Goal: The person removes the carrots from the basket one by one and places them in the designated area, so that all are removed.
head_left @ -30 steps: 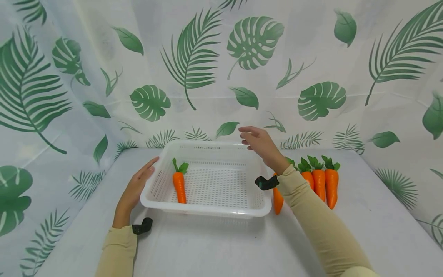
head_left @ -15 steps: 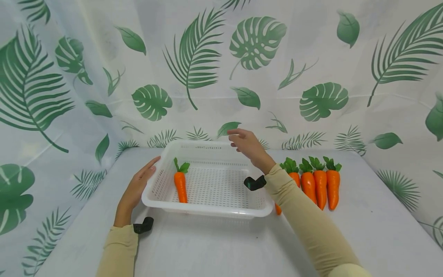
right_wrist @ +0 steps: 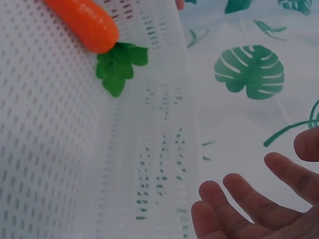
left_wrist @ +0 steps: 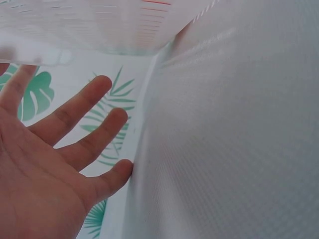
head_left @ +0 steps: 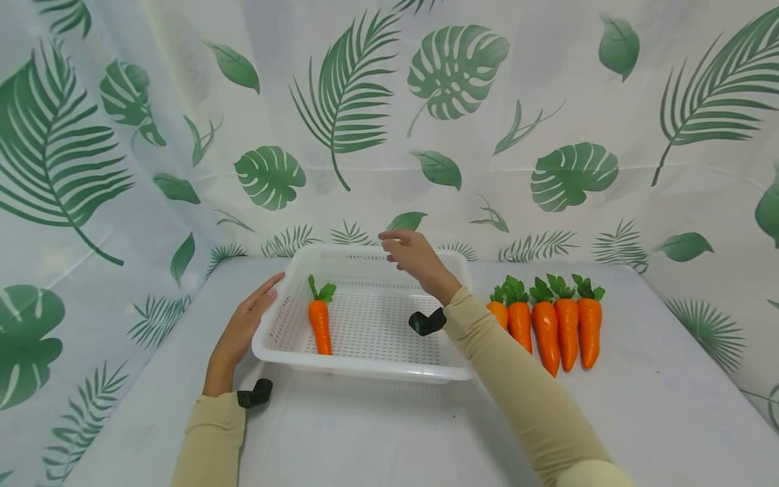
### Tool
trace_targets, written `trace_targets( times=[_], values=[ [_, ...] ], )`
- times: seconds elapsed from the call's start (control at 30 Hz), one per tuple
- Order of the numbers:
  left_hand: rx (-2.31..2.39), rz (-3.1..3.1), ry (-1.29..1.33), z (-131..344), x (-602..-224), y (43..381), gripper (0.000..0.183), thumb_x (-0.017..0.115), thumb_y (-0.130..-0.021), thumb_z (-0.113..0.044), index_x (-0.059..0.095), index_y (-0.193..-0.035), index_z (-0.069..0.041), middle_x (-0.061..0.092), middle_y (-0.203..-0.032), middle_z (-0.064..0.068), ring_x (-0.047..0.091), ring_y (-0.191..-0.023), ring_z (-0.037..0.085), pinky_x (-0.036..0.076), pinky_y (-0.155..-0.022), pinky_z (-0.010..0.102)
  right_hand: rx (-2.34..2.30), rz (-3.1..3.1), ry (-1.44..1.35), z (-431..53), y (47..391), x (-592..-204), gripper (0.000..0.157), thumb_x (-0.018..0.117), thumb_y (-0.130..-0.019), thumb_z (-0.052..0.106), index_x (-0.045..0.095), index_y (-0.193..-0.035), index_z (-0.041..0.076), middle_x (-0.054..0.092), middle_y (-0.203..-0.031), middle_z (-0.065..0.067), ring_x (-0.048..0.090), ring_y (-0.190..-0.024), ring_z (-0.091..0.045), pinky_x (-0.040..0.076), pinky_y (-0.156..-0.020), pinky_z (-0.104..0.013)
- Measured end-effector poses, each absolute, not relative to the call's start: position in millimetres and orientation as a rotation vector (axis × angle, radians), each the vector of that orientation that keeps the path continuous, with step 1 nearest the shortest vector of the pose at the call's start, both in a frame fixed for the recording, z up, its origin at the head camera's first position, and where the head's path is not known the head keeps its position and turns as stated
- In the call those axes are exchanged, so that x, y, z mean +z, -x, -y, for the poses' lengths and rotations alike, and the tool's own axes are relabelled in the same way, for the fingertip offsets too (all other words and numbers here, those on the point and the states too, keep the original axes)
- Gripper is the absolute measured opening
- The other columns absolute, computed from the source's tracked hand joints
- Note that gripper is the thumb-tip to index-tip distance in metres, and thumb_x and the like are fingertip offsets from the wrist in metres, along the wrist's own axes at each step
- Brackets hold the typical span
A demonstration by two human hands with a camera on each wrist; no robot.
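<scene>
A white plastic basket (head_left: 371, 367) with perforated walls stands in the middle of the table. One orange carrot (head_left: 319, 326) with a green leafy top lies inside, near its left wall. My left hand (head_left: 243, 331) rests against the basket's left side; in the left wrist view its fingers are spread and fairly straight below the rim. Over the back right part of the basket hovers my right hand (head_left: 420, 262), holding nothing. The right wrist view shows its relaxed fingers (right_wrist: 259, 204) apart from the basket wall.
Several carrots (head_left: 567, 331) lie side by side on the table to the right of the basket, the leftmost partly hidden by the basket and right forearm. A white curtain (head_left: 377, 101) with green leaf prints hangs behind and beside the table (head_left: 365, 433).
My right hand has moved left over the basket, away from the carrots, uncovering more of them. The left hand stays at the basket's side. The head view has shifted slightly.
</scene>
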State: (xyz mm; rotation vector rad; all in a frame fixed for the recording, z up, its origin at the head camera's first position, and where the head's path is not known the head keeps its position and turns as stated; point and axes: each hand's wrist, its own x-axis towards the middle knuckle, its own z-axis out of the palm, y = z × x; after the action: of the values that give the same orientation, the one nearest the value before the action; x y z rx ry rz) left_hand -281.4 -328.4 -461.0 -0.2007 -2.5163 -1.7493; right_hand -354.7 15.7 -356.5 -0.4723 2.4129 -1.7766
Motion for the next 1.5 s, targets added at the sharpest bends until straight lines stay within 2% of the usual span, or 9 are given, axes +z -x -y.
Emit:
trace_targets(
  times=[0.33, 0.57, 0.8, 1.0, 1.27, 1.5],
  values=[
    [-1.733, 2.521, 0.200, 330.9, -460.2, 281.6, 0.059, 0.040, -0.116, -0.049, 0.033, -0.171, -0.027, 0.040, -0.169, 0.011, 0.057, -0.127, 0.032, 0.056, -0.089, 0.024, -1.737, -2.427, 0.506, 7.3, 355.4, -360.7, 0.040, 0.055, -0.111, 0.020, 0.064, -0.146, 0.003, 0.061, -0.146, -0.019, 0.060, -0.128, -0.046, 0.049, -0.106, -0.056],
    [-1.749, 2.516, 0.199, 330.8, -459.2, 281.0, 0.057, 0.041, -0.116, -0.047, 0.034, -0.170, -0.029, 0.040, -0.169, 0.011, 0.056, -0.127, 0.033, 0.056, -0.088, 0.025, -1.606, -2.494, 0.518, 24.3, 351.6, -365.7, 0.041, 0.055, -0.110, 0.024, 0.066, -0.145, 0.007, 0.059, -0.151, -0.016, 0.054, -0.137, -0.036, 0.045, -0.112, -0.055],
    [-1.751, 2.516, 0.195, 330.7, -460.1, 281.4, 0.058, 0.041, -0.116, -0.048, 0.034, -0.170, -0.029, 0.039, -0.169, 0.011, 0.055, -0.128, 0.034, 0.056, -0.089, 0.024, -1.546, -2.481, 0.531, 39.1, 350.4, -373.3, 0.041, 0.056, -0.109, 0.024, 0.066, -0.145, 0.007, 0.063, -0.144, -0.016, 0.059, -0.129, -0.035, 0.048, -0.109, -0.053],
    [-1.773, 2.508, 0.195, 328.5, -461.8, 282.1, 0.058, 0.041, -0.116, -0.048, 0.034, -0.170, -0.029, 0.040, -0.169, 0.010, 0.056, -0.127, 0.032, 0.056, -0.089, 0.025, -1.488, -2.463, 0.566, 49.0, 352.8, -380.3, 0.041, 0.058, -0.109, 0.023, 0.066, -0.145, 0.004, 0.064, -0.144, -0.015, 0.061, -0.129, -0.034, 0.049, -0.109, -0.052],
    [-1.774, 2.510, 0.174, 326.6, -460.9, 284.0, 0.058, 0.042, -0.115, -0.050, 0.036, -0.170, -0.030, 0.040, -0.169, 0.009, 0.055, -0.132, 0.034, 0.056, -0.090, 0.025, -1.449, -2.363, 0.496, 63.4, 351.2, -390.9, 0.043, 0.062, -0.107, 0.022, 0.065, -0.147, 0.006, 0.055, -0.155, -0.012, 0.057, -0.132, -0.038, 0.051, -0.104, -0.060],
    [-1.767, 2.525, 0.153, 329.2, -459.9, 282.0, 0.059, 0.041, -0.115, -0.050, 0.034, -0.170, -0.031, 0.039, -0.170, 0.011, 0.055, -0.131, 0.037, 0.057, -0.089, 0.026, -1.407, -2.250, 0.487, 76.3, 345.5, -398.2, 0.044, 0.063, -0.107, 0.021, 0.064, -0.147, 0.005, 0.064, -0.143, -0.014, 0.061, -0.125, -0.045, 0.052, -0.103, -0.058]
  ],
)
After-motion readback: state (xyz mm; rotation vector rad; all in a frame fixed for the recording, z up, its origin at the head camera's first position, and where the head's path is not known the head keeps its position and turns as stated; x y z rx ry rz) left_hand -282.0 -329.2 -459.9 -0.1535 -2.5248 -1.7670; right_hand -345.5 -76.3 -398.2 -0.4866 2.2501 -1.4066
